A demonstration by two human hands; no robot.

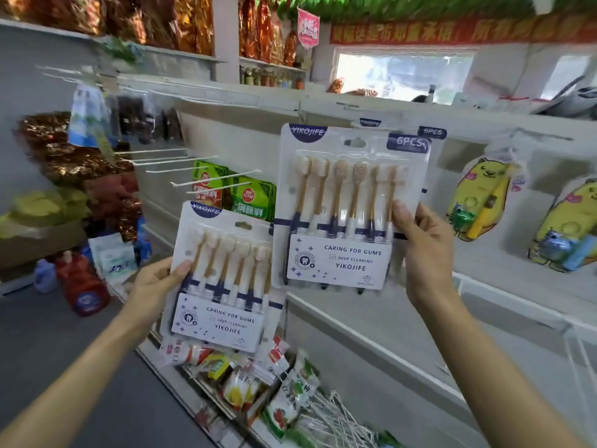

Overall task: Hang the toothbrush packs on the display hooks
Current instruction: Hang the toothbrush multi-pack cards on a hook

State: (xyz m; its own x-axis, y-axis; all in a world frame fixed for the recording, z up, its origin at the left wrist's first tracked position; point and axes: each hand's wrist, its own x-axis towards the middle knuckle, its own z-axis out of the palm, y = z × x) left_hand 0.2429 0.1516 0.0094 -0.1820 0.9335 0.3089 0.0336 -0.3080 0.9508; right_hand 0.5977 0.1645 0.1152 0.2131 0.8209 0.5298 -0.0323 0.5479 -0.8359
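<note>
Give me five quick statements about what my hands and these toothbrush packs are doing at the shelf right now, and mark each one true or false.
1. Each hand holds a toothbrush pack. True: the left hand grips the lower pack and the right hand grips the upper pack.
2. The upper pack's label reads 12PCS. False: it reads 6PCS.
3. Bare white hooks stick out to the left of the upper pack. True.
4. The yellow cartoon-bear packs hang to the left of both hands. False: they hang on the right side of the display.
5. The toothbrush handles are bright red. False: they are tan above white and navy bases.
</note>
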